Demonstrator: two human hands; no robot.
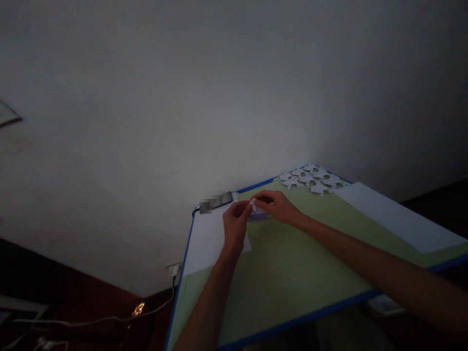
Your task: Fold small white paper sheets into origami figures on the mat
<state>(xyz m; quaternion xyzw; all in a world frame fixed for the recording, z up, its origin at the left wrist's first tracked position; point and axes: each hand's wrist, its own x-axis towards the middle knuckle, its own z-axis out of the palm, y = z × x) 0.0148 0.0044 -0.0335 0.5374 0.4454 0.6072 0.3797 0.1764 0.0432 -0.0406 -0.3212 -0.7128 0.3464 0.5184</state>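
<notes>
Between my two hands is a small piece of folded white paper [253, 204], pinched from both sides above the green table [285, 268]. My left hand [236, 222] closes its thumb and fingers on the paper's left side. From the right, my right hand [280, 205] grips it with thumb and forefinger. Fingertips cover part of the paper, so its full shape is hidden. A purplish thing [259, 216] lies just behind and below the folded paper; its kind is unclear. Several folded white paper pieces with pointed ends [306, 179] lie grouped at the far right corner.
White sheets lie at the left [206, 243] and right [398, 217] of the table. A phone-like dark device [221, 200], partly blurred out, rests at the back left edge. Behind stands a pale wall [219, 97]. A plug [174, 269] with a cable sits low at the left.
</notes>
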